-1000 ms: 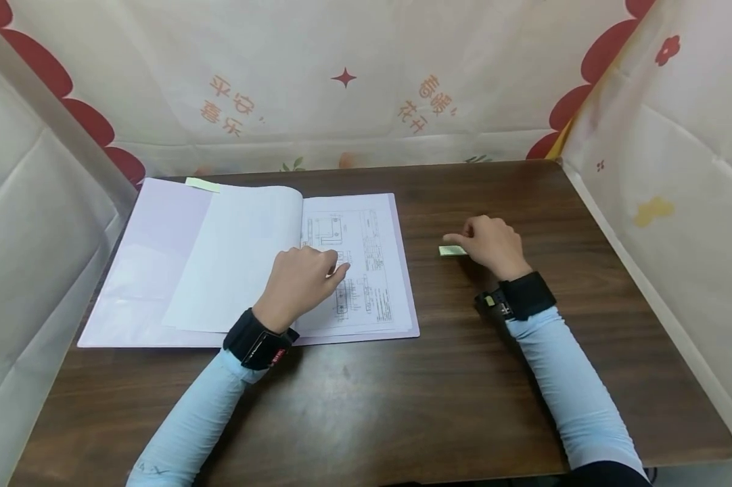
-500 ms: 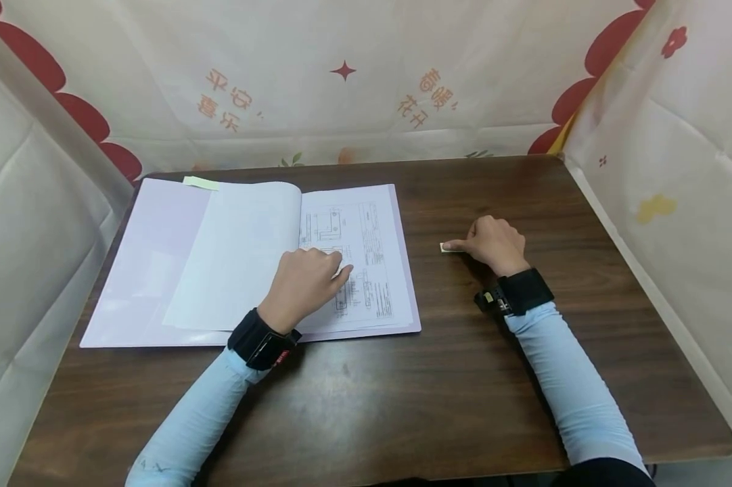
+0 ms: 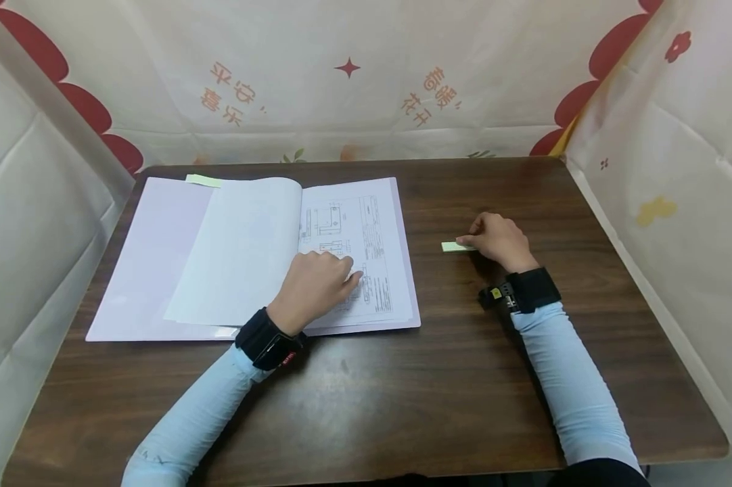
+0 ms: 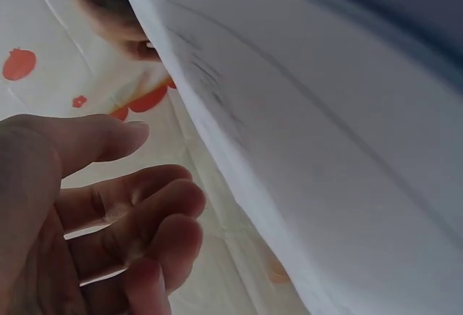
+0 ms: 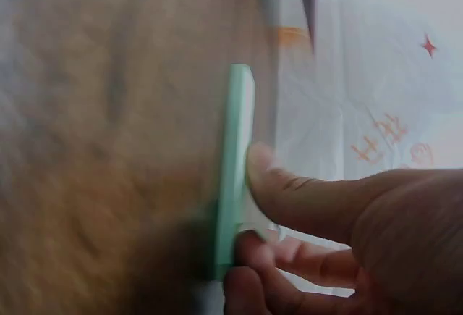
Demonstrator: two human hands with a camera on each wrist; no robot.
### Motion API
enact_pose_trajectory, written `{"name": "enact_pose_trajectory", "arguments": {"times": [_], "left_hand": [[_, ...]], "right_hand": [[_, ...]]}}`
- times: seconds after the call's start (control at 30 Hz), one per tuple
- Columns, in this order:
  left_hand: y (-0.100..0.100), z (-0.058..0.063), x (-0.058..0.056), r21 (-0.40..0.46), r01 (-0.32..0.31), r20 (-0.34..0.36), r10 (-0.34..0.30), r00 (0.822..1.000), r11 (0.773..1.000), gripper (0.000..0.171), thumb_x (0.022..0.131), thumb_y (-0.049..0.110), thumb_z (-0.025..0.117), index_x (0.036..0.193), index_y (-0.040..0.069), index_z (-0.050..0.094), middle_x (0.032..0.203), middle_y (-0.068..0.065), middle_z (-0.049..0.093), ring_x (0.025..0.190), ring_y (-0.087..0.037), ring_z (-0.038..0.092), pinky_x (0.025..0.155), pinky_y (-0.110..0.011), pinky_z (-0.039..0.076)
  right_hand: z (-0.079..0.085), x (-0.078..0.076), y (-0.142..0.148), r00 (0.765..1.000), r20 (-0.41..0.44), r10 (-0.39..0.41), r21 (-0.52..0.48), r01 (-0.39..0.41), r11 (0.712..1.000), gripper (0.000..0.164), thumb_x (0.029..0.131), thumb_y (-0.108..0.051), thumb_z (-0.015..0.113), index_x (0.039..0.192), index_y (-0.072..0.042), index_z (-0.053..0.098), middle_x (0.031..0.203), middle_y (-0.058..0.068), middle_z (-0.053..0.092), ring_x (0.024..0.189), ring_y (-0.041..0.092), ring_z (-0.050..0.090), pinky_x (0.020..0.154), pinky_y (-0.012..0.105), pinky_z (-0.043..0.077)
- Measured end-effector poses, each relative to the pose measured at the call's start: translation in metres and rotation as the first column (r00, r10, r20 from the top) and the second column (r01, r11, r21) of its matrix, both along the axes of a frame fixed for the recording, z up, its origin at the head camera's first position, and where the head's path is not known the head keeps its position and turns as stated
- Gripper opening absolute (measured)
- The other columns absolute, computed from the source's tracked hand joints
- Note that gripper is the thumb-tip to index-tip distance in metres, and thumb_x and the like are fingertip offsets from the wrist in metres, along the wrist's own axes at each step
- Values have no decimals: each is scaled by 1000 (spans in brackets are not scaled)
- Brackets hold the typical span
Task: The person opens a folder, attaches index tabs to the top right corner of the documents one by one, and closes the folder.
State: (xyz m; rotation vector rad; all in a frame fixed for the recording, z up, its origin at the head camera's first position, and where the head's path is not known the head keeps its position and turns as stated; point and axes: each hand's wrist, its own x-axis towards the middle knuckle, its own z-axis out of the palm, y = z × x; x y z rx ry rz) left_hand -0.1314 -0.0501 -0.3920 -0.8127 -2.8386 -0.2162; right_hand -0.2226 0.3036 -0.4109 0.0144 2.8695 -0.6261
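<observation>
Over grained wood [image 3: 402, 392], the right grip [image 3: 497, 242] pinches a slim green strip [image 5: 231, 177]; over paper [image 3: 375, 233], the left grip [image 3: 311, 284] hangs apart.

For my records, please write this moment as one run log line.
left grip: loosely curled over drawing page; right grip: pinches green pad; folder: open on table

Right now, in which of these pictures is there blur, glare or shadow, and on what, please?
Head view: mostly sharp, with pale glare on the table and a dark shadow beside the right sleeve; left wrist view: dim, the print on the page too soft to read; right wrist view: tabletop blurred, green pad and fingers clearer.
</observation>
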Motion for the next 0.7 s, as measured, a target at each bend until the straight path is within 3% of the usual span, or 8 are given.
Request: {"name": "enact_pose_trajectory", "arguments": {"times": [0.13, 0.23, 0.4, 0.47, 0.6, 0.7], "left_hand": [[17, 8, 6, -18, 52, -8, -52, 999, 998, 32, 103, 36, 62, 85, 11, 73, 57, 2, 52, 51, -13, 47, 46, -23, 29], [38, 19, 7, -48, 125, -24, -126, 992, 991, 32, 103, 37, 60, 85, 13, 70, 62, 3, 57, 54, -11, 49, 48, -24, 38], [89, 32, -9, -198, 217, -14, -224, 975, 956, 36, 102, 47, 59, 100, 14, 72, 90, -1, 70, 73, -15, 64, 60, -31, 56], [114, 29, -21, -302, 238, 5, -248, 969, 923, 45, 103, 55, 55, 113, 15, 72, 108, -2, 69, 89, -18, 67, 70, -32, 58], [151, 15, -42, -453, 259, 81, -250, 965, 853, 62, 104, 65, 42, 138, 18, 64, 140, 0, 61, 118, -22, 59, 93, -35, 54], [165, 6, -49, -480, 253, 145, -208, 967, 840, 66, 103, 67, 40, 141, 18, 62, 144, 1, 61, 124, -22, 56, 102, -38, 49]], "right_hand": [[4, -1, 5, 998, 20, 57, -39, -56, 998, 33, 103, -29, 59, 120, -1, 64, 116, 24, 64, 95, 35, 59, 80, 47, 48], [9, 0, 6, 994, 51, 94, -54, -91, 994, 33, 105, -23, 51, 125, 1, 63, 115, 25, 66, 92, 32, 64, 75, 42, 49], [15, -1, 9, 987, 85, 134, -61, -129, 990, 36, 107, -19, 44, 128, 3, 63, 111, 25, 67, 89, 30, 66, 72, 38, 50], [15, -1, 10, 987, 85, 133, -62, -128, 990, 35, 107, -19, 45, 126, 3, 64, 111, 25, 67, 88, 29, 65, 72, 37, 50], [12, 0, 11, 989, 91, 114, -72, -108, 992, 35, 106, -21, 49, 123, 4, 67, 110, 23, 68, 87, 28, 65, 70, 34, 50], [13, 1, 10, 991, 85, 101, -71, -95, 993, 34, 103, -22, 52, 118, 3, 71, 107, 20, 69, 84, 26, 64, 70, 32, 48]]}}
